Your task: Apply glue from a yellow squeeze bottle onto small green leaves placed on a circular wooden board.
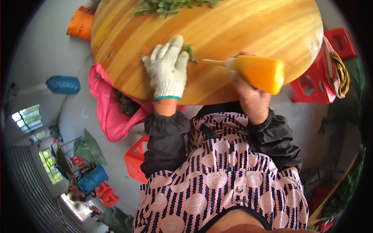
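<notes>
My left hand (168, 72), in a white knitted glove with a green cuff edge, rests on the round wooden table (233, 31). Its thumb and index finger hold a small green leafy sprig (189, 53) against the tabletop; part of the sprig is hidden behind the glove. Bare and wrapped round a yellow squeeze bottle (261, 72), my right hand (251, 95) tips it nearly sideways. The bottle's long thin nozzle (213, 62) points left, its tip just right of the sprig. Right hand and bottle are slightly blurred.
Green foliage (167, 7) lies at the table's far edge. A pink sack (103, 101) with dark contents hangs open at the left rim. Red plastic stools (136, 159) stand left and right, one red stool (311, 87) beside a striped bag. Behind left are blue bundles (63, 84).
</notes>
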Available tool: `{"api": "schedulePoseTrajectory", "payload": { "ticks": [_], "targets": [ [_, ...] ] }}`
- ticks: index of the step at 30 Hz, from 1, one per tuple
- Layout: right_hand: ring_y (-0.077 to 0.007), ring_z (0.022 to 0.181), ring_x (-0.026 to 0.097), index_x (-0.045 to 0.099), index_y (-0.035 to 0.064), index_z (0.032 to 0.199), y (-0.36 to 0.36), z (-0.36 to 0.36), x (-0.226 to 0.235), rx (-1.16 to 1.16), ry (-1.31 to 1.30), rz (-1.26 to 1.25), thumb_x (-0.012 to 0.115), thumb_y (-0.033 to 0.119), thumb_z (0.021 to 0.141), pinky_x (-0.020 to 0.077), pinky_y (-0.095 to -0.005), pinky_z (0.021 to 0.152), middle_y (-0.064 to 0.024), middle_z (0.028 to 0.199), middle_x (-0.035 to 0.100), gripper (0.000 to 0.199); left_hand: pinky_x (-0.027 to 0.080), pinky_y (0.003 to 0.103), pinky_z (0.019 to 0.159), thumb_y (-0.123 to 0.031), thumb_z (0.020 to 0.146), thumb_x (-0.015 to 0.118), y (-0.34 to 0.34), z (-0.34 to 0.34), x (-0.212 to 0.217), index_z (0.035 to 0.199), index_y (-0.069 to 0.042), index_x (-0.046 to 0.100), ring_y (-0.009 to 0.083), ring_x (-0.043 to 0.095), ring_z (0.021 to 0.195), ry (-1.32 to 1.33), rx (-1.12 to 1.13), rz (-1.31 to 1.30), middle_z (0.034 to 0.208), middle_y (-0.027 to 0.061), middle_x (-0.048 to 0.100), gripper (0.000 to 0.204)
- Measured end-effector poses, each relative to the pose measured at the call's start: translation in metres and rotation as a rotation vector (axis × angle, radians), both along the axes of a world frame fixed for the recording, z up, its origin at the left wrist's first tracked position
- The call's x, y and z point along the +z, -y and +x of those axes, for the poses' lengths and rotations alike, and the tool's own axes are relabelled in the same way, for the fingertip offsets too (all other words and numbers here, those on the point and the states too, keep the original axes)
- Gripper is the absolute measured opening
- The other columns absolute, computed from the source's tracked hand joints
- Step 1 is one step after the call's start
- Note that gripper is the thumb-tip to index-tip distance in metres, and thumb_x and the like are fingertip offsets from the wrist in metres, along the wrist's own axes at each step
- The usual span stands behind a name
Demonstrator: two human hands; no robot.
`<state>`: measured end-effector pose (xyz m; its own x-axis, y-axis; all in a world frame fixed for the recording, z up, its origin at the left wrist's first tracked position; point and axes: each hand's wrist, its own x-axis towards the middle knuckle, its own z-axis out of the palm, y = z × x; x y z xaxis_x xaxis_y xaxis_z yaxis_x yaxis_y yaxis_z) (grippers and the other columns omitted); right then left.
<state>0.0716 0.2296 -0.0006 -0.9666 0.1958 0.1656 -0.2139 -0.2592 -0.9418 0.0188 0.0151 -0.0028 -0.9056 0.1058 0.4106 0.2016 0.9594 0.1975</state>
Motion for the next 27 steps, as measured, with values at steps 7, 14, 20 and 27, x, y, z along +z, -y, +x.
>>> {"api": "schedulePoseTrajectory", "payload": {
  "ticks": [7,14,20,27],
  "targets": [
    [-0.0217,0.094,0.068,0.061,-0.0041,0.127,-0.033,-0.020,0.005,-0.151,0.007,-0.279,0.067,0.006,0.099,0.0556,-0.0345,0.088,-0.0130,0.109,0.070,0.030,0.054,0.036,0.092,0.003,0.083,0.072,0.004,0.013,0.009,0.120,-0.004,0.074,0.0264,0.070,0.102,-0.149,-0.065,0.451,0.108,0.0128,0.075,0.038],
    [-0.0197,0.089,0.067,0.063,-0.0013,0.117,-0.046,-0.037,-0.014,-0.122,-0.030,-0.437,0.069,0.009,0.098,0.0560,-0.0342,0.085,-0.0108,0.104,0.070,0.022,0.051,0.032,0.101,0.001,0.096,0.057,0.124,0.089,0.043,0.126,0.005,0.068,0.0191,0.067,0.114,-0.190,0.577,0.365,0.121,0.0137,0.072,0.032],
    [-0.0182,0.088,0.066,0.065,0.0011,0.115,-0.050,-0.033,-0.003,-0.144,0.073,-0.480,0.068,0.008,0.099,0.0550,-0.0332,0.082,-0.0090,0.103,0.070,0.018,0.047,0.045,0.103,-0.019,0.093,0.054,0.201,0.095,0.034,0.142,-0.018,0.061,0.0428,0.063,0.119,0.419,0.931,0.206,0.134,0.0270,0.063,0.050],
    [-0.0174,0.088,0.065,0.068,-0.0001,0.111,-0.041,-0.031,0.002,-0.062,0.042,-0.664,0.070,0.009,0.097,0.0526,-0.0315,0.080,-0.0084,0.102,0.071,0.017,0.053,0.029,0.080,-0.006,0.099,0.062,0.107,-0.017,0.055,0.140,-0.003,0.062,0.0111,0.063,0.093,0.016,0.265,0.664,0.131,0.0063,0.070,0.041]
  ]
}}
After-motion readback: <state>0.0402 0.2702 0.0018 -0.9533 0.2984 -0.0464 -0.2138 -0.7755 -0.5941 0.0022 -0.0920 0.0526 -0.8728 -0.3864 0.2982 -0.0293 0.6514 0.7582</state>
